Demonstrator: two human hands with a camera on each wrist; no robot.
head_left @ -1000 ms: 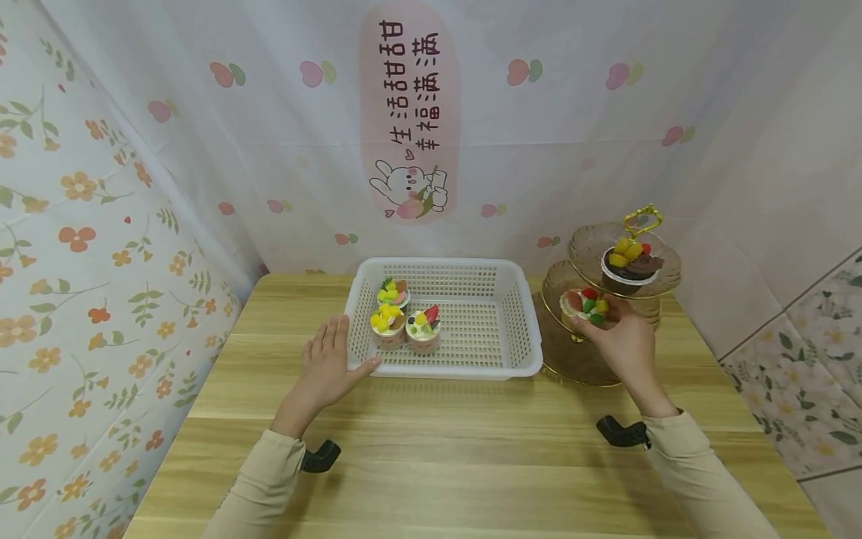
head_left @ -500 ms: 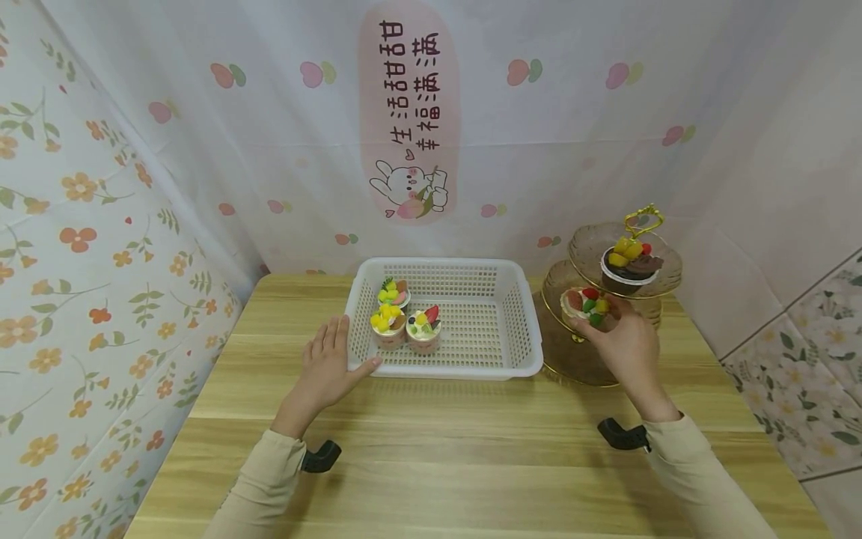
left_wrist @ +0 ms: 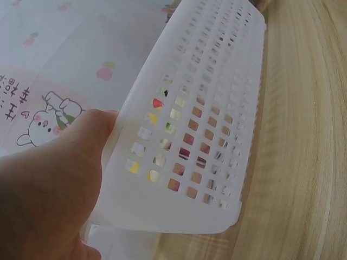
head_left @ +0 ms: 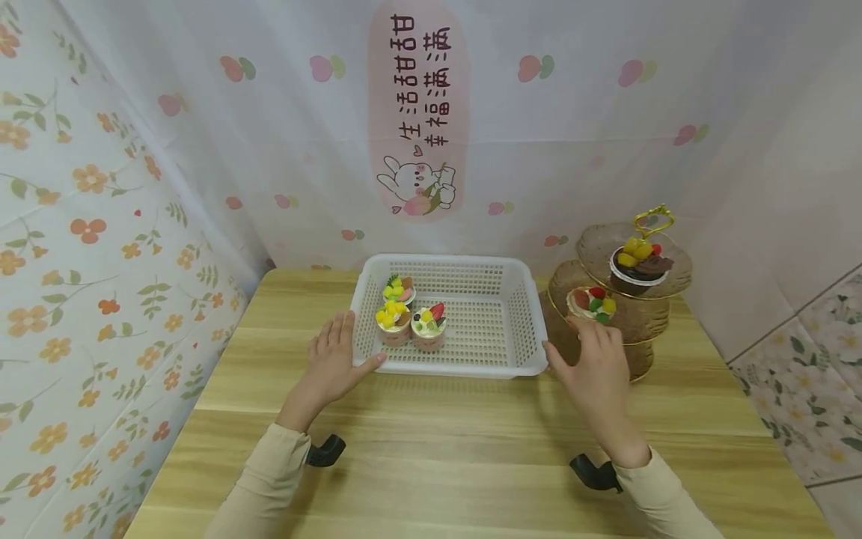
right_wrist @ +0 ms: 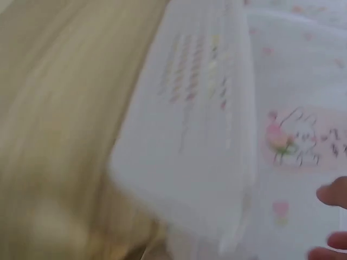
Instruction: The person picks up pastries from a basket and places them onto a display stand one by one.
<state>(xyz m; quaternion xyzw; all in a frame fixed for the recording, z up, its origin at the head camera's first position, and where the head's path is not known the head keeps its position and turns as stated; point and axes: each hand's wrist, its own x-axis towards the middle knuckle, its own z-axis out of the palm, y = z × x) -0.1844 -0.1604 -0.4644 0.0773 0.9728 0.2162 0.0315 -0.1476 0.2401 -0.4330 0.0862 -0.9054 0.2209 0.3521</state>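
A white plastic basket (head_left: pixel 458 369) stands on the table, with three fruit-topped dessert cups in its left part: one with yellow fruit (head_left: pixel 393 322), one with a strawberry (head_left: pixel 429 328) and one behind (head_left: pixel 399 289). My left hand (head_left: pixel 328 367) rests at the basket's left front corner, fingers extended, its thumb (left_wrist: pixel 89 127) on the rim. My right hand (head_left: pixel 595 378) holds nothing; its fingers are spread between the basket's right end and the tiered stand (head_left: pixel 656 329). A fruit-topped cup (head_left: pixel 590 302) sits on the middle tier, partly hidden by the fingertips.
A chocolate cupcake (head_left: pixel 637 269) with yellow fruit sits on the stand's top tier, under a gold handle (head_left: pixel 653 221). The wooden table (head_left: pixel 458 449) meets a printed curtain (head_left: pixel 303 150) at the back and a floral cloth (head_left: pixel 87 299) at the left.
My right hand has let go of the fruit-topped cup on the middle tier and come left toward the basket. The left hand stays at the basket corner. The head view has shifted slightly.
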